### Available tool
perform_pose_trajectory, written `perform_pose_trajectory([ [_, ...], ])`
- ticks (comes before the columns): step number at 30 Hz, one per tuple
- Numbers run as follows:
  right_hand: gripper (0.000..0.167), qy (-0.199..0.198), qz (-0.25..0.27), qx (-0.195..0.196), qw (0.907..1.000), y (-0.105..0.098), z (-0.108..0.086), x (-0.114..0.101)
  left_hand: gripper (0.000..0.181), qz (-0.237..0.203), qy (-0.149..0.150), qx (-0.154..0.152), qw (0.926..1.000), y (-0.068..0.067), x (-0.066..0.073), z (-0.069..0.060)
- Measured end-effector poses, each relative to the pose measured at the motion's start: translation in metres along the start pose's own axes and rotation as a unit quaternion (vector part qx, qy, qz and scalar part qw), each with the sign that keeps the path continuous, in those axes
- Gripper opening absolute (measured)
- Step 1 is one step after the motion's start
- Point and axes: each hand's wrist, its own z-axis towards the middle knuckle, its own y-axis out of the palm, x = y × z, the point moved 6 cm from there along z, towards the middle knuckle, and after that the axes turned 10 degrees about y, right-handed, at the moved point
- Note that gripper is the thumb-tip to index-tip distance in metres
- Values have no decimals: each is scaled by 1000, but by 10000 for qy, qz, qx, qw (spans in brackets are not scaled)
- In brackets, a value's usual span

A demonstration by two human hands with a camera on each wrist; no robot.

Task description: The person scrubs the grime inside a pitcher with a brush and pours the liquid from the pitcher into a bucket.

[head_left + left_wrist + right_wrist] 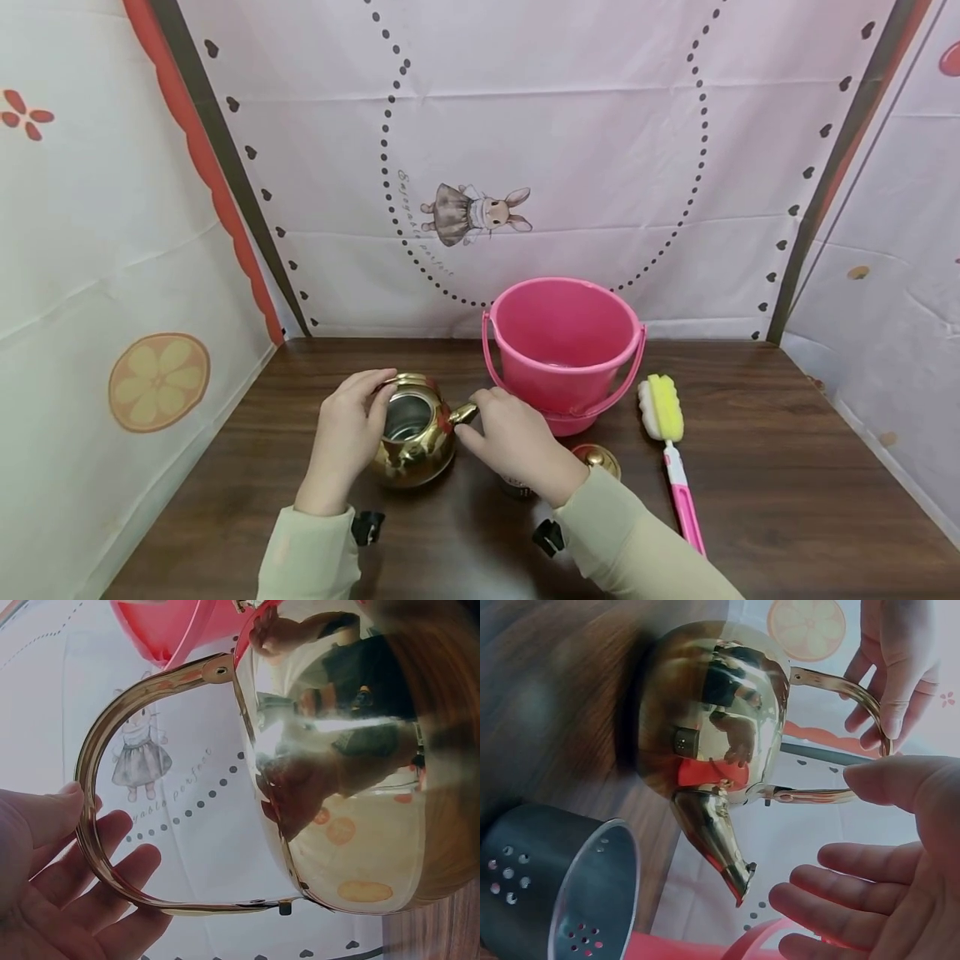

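Observation:
A shiny gold teapot (414, 465) stands lidless on the table, its round opening facing up. My left hand (345, 437) holds the teapot's curved handle (91, 750), thumb on one side and fingers on the other. Close to the spout (711, 832) is my right hand (521, 437), its fingers extended and apart in the right wrist view. Whether its thumb touches the handle, I cannot tell. Beneath the right forearm, a metal strainer cup with holes (525, 885) is mostly hidden in the head view. Beside it lies the gold lid (596, 458), partly covered by the sleeve.
A pink bucket (566, 392) with its handle lowered stands behind the right hand. To its right lies a sponge brush (662, 408) with a pink and white handle. Printed cloth walls (555, 150) enclose the brown wooden table (787, 467).

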Motion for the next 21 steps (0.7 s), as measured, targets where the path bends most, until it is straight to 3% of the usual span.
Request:
perform_pose_trajectory([
  [10,42,106,83,-116,9998,-4,13,-10,24,-133,-136,-78,9998,-2,-1,0],
  [21,42,50,99,-245,9996,-4,20,-22,25,-25,-413,190,9990,-13,-5,-10],
])
